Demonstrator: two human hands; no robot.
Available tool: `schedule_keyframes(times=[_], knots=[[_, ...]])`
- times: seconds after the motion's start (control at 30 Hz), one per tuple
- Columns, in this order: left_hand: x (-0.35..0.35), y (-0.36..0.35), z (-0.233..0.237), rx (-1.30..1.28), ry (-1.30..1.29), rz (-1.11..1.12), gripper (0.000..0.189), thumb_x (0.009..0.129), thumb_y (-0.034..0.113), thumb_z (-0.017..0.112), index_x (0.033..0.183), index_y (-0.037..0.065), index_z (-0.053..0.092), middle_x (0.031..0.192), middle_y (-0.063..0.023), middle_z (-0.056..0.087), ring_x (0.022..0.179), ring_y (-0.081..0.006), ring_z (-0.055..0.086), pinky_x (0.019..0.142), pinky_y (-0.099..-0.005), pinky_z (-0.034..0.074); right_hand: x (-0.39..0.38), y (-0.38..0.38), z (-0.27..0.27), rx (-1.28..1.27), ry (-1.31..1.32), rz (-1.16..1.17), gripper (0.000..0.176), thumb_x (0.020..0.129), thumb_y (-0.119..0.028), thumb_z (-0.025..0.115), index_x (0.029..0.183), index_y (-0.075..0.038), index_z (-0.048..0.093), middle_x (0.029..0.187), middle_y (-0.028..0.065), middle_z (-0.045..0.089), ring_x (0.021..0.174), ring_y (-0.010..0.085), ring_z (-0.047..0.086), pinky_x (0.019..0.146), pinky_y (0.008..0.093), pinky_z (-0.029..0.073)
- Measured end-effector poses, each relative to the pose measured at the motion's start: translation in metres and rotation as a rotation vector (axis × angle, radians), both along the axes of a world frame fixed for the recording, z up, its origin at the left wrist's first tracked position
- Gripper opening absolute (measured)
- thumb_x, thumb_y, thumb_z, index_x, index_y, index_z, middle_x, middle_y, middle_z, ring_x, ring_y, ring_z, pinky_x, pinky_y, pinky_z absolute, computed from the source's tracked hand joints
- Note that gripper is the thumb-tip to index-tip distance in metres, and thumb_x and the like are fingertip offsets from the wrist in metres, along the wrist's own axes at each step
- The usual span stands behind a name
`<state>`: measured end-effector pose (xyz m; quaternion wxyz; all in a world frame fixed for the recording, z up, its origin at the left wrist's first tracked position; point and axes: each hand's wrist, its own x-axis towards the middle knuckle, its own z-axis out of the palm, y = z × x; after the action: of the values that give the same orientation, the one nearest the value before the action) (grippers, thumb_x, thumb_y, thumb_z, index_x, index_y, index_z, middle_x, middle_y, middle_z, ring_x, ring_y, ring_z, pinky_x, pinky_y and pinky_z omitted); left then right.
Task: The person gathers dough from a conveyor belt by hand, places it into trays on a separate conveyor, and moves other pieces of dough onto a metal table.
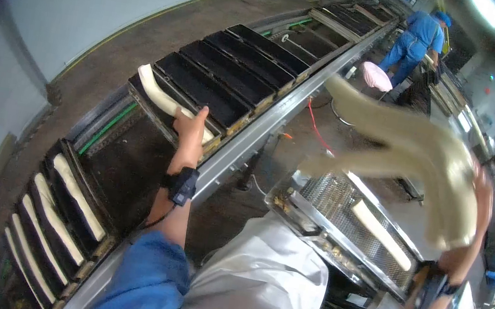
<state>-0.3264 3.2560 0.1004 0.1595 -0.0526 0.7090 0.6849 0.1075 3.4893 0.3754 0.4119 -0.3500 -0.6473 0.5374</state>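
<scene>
My left hand is closed over one end of a long, pale dough strip. That strip lies curved along the nearest slot of a set of black loaf pans, its far end raised at the pan's edge. On the right, my right hand grips a bundle of several dough strips, which hang and swing in the air, blurred by motion. Below the bundle, a single dough strip rests on a metal mesh conveyor.
A second pan set at lower left holds several dough strips. The pans stand on a long conveyor with a metal side rail. Further back, a person in blue bends near a pink bundle. A red cable hangs beside the rail.
</scene>
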Motion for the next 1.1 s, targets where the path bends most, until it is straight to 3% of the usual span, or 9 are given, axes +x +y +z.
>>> schedule_keyframes(times=[0.03, 0.07, 0.23, 0.4, 0.53, 0.67, 0.8, 0.93, 1.1], knots=[[-0.001, 0.001, 0.003, -0.12, 0.012, -0.011, 0.089, 0.085, 0.025, 0.07, 0.149, -0.002, 0.014, 0.148, -0.0282, 0.017, 0.136, -0.0403, 0.027, 0.111, -0.0443, 0.03, -0.059, -0.019, 0.015, 0.048, -0.05, 0.278, 0.052, 0.105, -0.031, 0.015, 0.144, -0.007, 0.037, 0.146, 0.017, 0.042, 0.137, 0.0278, 0.039, 0.117, 0.0452, 0.029], [-0.002, 0.005, 0.007, -0.242, 0.027, -0.019, 0.087, 0.085, 0.025, 0.07, 0.148, 0.0, 0.017, 0.145, -0.0284, 0.021, 0.132, -0.0406, 0.032, 0.109, -0.0448, 0.033, -0.109, 0.003, 0.01, 0.159, 0.183, 0.728, 0.047, 0.094, -0.032, 0.055, 0.131, -0.003, 0.053, 0.135, 0.0166, 0.053, 0.128, 0.0267, 0.047, 0.11, 0.0408, 0.035], [0.008, 0.006, 0.011, -0.254, 0.153, 0.059, 0.067, 0.083, 0.018, 0.071, 0.138, 0.001, 0.036, 0.134, -0.0238, 0.027, 0.119, -0.0356, 0.042, 0.101, -0.0407, 0.039, -0.201, 0.054, -0.053, 0.399, -0.19, 0.395, 0.035, 0.089, -0.026, 0.062, 0.116, -0.003, 0.065, 0.116, 0.0104, 0.065, 0.111, 0.0181, 0.057, 0.099, 0.0301, 0.04], [0.019, -0.001, 0.006, -0.319, 0.159, 0.044, 0.067, 0.081, 0.014, 0.071, 0.137, 0.004, 0.036, 0.134, -0.0236, 0.027, 0.118, -0.0362, 0.041, 0.101, -0.041, 0.038, -0.171, 0.1, -0.229, 0.47, -0.727, 0.41, 0.039, 0.08, -0.013, 0.07, 0.115, 0.0, 0.063, 0.115, 0.0167, 0.065, 0.104, 0.025, 0.062, 0.093, 0.0359, 0.048], [0.032, -0.005, -0.018, -0.551, 0.445, 0.052, 0.071, 0.077, 0.012, 0.073, 0.137, 0.006, 0.036, 0.134, -0.0229, 0.031, 0.121, -0.0387, 0.036, 0.105, -0.048, 0.03, -0.093, 0.144, -0.375, 0.15, -1.357, 0.298, 0.055, 0.076, -0.042, 0.071, 0.114, -0.003, 0.063, 0.111, 0.0221, 0.065, 0.105, 0.0384, 0.062, 0.09, 0.0435, 0.049], [0.049, 0.013, 0.0, -0.755, 0.904, -0.056, 0.068, 0.077, 0.011, 0.072, 0.137, 0.007, 0.039, 0.14, -0.0258, 0.032, 0.132, -0.0418, 0.027, 0.11, -0.0517, 0.022, -0.073, 0.127, -0.38, 0.577, -1.474, 0.129, 0.043, 0.077, -0.038, 0.066, 0.105, -0.005, 0.065, 0.107, 0.022, 0.066, 0.104, 0.0347, 0.063, 0.087, 0.046, 0.05], [0.044, 0.064, 0.016, -0.408, 0.723, -0.395, 0.056, 0.083, 0.018, 0.071, 0.135, 0.015, 0.05, 0.147, -0.0289, 0.023, 0.138, -0.0429, 0.024, 0.111, -0.0499, 0.024, -0.1, 0.135, -0.359, 0.488, -1.527, 0.217, 0.04, 0.076, -0.036, 0.067, 0.102, -0.006, 0.065, 0.103, 0.0208, 0.067, 0.099, 0.0335, 0.065, 0.085, 0.0454, 0.052], [0.027, 0.095, -0.008, -0.511, 0.492, -0.35, 0.055, 0.087, 0.019, 0.068, 0.139, 0.016, 0.048, 0.151, -0.0316, 0.013, 0.141, -0.0468, 0.019, 0.109, -0.0437, 0.034, -0.115, 0.168, -0.342, 0.489, -1.426, 0.14, 0.038, 0.076, -0.033, 0.068, 0.104, -0.007, 0.065, 0.093, 0.0159, 0.07, 0.081, 0.0328, 0.068, 0.073, 0.042, 0.054], [0.021, 0.092, -0.021, -0.182, 0.41, -0.273, 0.057, 0.087, 0.012, 0.062, 0.141, 0.011, 0.045, 0.141, -0.0215, 0.03, 0.123, -0.0304, 0.046, 0.102, -0.0389, 0.043, -0.126, 0.244, -0.236, 0.129, -0.403, 0.017, 0.032, 0.085, -0.025, 0.065, 0.105, 0.0, 0.062, 0.094, 0.0143, 0.068, 0.076, 0.0218, 0.065, 0.069, 0.0352, 0.052]])
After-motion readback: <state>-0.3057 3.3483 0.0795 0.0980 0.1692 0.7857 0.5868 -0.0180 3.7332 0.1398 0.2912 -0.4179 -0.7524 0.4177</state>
